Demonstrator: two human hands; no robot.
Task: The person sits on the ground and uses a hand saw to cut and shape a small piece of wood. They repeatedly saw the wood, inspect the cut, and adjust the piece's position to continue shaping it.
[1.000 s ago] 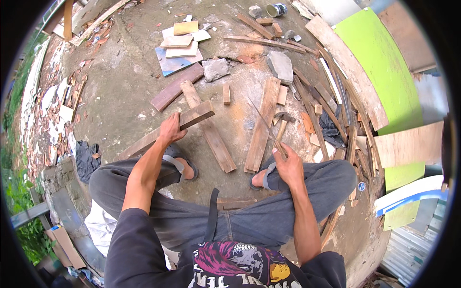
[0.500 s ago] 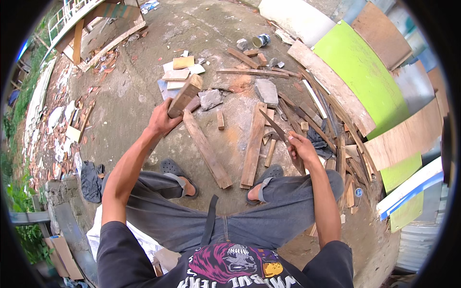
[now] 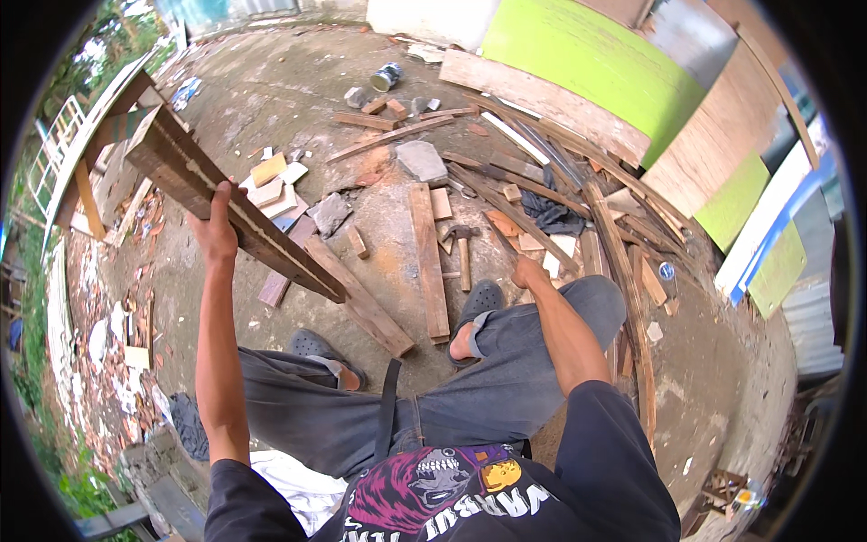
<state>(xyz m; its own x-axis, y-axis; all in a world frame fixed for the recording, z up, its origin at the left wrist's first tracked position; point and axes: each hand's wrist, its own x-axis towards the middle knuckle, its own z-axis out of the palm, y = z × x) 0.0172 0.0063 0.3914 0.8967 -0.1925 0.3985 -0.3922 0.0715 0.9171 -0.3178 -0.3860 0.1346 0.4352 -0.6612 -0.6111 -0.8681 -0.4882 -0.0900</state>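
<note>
My left hand (image 3: pixel 215 230) is closed around a long, thick wooden beam (image 3: pixel 275 248), raised and slanting, with its far end at the upper left. The beam's lower end overlaps a flat plank (image 3: pixel 384 330) on the ground in view; whether they touch I cannot tell. My right hand (image 3: pixel 531 273), beside my right knee, grips a long, dark, tapering blade (image 3: pixel 499 237), seen nearly edge-on. Its handle is hidden. Between my feet and the rubble lies a second plank (image 3: pixel 429 271). A hammer (image 3: pixel 464 257) rests on the ground near my right shoe (image 3: pixel 483 303).
Scrap timber (image 3: pixel 619 262) piles up at my right, with a black plastic bag (image 3: pixel 551 210) in it. Ahead are a concrete chunk (image 3: pixel 422 163), a grey stone (image 3: pixel 330 213) and a tin can (image 3: pixel 386 77). Green board (image 3: pixel 587 81) leans at the far right.
My left hand has lifted the beam and swung it left, so its length now shows. The view has turned to the right. My right hand still holds the blade, now seen more edge-on.
</note>
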